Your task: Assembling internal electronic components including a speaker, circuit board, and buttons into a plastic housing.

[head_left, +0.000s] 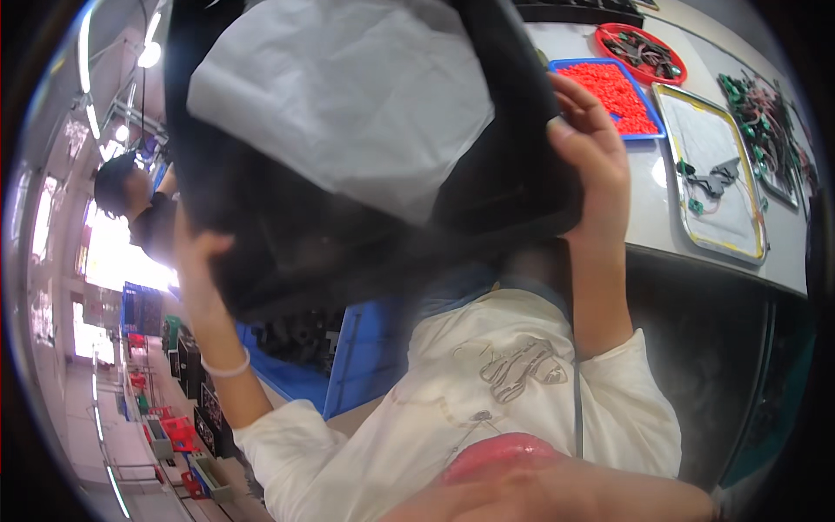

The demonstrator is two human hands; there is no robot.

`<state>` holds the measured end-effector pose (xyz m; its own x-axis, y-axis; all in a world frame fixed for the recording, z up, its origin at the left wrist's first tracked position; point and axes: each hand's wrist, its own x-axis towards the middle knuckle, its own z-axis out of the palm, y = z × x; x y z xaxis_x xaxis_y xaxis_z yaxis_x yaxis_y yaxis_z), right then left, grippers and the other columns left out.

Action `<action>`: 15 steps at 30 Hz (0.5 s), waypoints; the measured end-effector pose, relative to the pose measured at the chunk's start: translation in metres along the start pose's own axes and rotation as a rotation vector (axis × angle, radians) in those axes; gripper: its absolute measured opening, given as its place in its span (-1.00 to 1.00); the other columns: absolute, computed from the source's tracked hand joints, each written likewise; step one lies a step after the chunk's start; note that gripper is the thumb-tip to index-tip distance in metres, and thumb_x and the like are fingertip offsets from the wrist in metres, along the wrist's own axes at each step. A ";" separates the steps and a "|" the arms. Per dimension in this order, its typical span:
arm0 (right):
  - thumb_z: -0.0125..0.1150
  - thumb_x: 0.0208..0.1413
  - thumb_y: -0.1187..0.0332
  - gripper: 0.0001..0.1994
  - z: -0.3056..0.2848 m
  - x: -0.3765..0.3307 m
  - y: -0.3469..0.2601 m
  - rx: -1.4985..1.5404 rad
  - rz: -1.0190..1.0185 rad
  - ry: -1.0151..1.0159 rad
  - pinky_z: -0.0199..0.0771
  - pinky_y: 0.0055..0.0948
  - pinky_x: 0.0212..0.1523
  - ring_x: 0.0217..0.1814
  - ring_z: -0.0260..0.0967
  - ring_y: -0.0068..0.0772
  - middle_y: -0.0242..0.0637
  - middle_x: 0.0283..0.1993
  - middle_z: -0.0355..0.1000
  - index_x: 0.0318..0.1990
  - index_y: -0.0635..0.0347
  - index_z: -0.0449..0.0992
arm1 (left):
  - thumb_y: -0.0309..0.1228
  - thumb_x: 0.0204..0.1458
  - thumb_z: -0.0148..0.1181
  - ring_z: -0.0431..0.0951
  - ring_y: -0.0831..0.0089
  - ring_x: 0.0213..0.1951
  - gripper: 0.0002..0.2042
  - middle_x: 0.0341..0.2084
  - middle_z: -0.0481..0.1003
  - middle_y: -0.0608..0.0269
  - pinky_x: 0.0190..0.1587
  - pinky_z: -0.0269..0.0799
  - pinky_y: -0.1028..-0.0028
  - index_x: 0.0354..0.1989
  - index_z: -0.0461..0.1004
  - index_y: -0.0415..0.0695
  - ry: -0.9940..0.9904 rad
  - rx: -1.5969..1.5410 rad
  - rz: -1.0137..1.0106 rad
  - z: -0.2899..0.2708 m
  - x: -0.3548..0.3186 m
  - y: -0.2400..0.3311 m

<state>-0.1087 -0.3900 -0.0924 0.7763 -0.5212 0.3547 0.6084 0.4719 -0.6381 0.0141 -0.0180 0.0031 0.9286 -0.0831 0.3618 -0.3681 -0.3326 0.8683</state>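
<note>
Item: one large black tray [365, 217], shallow-walled, held raised in front of the wearer's head and tilted so that its underside or inner face turned toward the camera; it filled the upper middle of the view. A sheet of white paper [348, 96] lay against its face, sagging toward the lower edge, seemingly kept there by the tilt alone. The tray was carried at two opposite edges, judged the only steady way to bear so wide and flat an object. Left hand [202, 261]: clamped on the tray's lower left edge, fingers tucked behind the rim and hidden, wrist bent back, a pale band [228, 365] round the wrist, forearm rising from the cream sleeve [365, 452]. Right hand [591, 157]: closed on the tray's right edge, thumb lying along the rim at the near side, fingers wrapped behind, forearm upright beneath it. Beyond the right grip, on a white table [644, 209]: a blue tray of small red parts [613, 91], a round red dish [639, 48] of dark pieces, a yellow-rimmed tray [718, 174] holding a grey tool and green-tipped wires, and a further heap of such wires [770, 122]. Below the left grip: blue crates [348, 357]. Outward of the left grip: a second person in dark clothing [139, 209], hands not visible.
</note>
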 end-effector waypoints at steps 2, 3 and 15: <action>0.05 0.28 0.42 -0.61 -0.022 0.000 -0.013 0.031 -0.089 0.089 0.43 -0.44 0.19 0.15 0.45 -0.42 -0.13 0.16 0.44 0.22 0.40 0.38 | -0.62 -0.31 0.01 0.60 0.18 -0.01 -0.18 0.07 0.48 -0.04 0.09 0.56 0.35 0.36 0.23 -0.29 -0.069 -0.063 0.007 0.030 0.023 0.004; 0.06 0.34 0.32 -0.59 -0.032 -0.003 -0.020 -0.002 -0.169 0.077 0.41 -0.45 0.21 0.23 0.38 -0.44 -0.15 0.20 0.42 0.23 0.40 0.37 | -0.62 -0.30 0.04 0.60 0.29 -0.07 -0.20 -0.01 0.52 0.03 0.03 0.53 0.43 0.35 0.26 -0.28 -0.117 -0.137 0.003 0.050 0.035 0.002; 0.39 0.17 0.09 -0.08 -0.105 -0.021 -0.038 -0.029 -0.117 0.339 0.45 0.24 0.16 0.41 0.10 -0.07 -0.11 0.30 0.15 0.50 0.10 -0.13 | -0.72 -0.33 0.11 0.57 0.34 -0.31 -0.37 -0.31 0.56 0.19 -0.22 0.51 0.44 0.11 0.50 -0.22 -0.691 -0.347 0.053 0.321 0.150 0.062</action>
<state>-0.1654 -0.4719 -0.1472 0.6001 -0.7788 0.1826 0.6810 0.3776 -0.6274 0.1457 -0.3532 0.0024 0.6864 -0.6960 0.2109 -0.3008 -0.0076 0.9537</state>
